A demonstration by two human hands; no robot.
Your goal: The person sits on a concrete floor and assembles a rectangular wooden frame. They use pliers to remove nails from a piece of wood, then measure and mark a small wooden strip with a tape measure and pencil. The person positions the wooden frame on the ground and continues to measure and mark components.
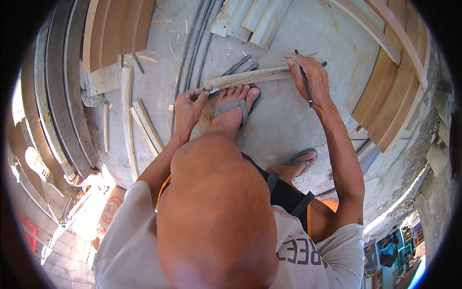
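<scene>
A narrow wooden strip (248,78) lies crosswise in front of my left foot, just beyond the toes. My left hand (190,110) is closed at its left end, thumb and fingers pinched together. A small pale thing by those fingertips is too small to make out. My right hand (312,77) is at the strip's right end, its fingertips touching the wood. A dark pencil (306,85) is held across the fingers of this hand. A short black end (324,63) also sticks out beside the knuckles; what it belongs to is hidden.
Grey sandals (231,107) are on my feet on the concrete floor. Loose wood pieces (145,127) lie left, with dark long boards (57,86) beyond. Brown panels (118,31) lean at the far left, others (392,96) at the right. Pale profiled pieces (255,19) lie ahead.
</scene>
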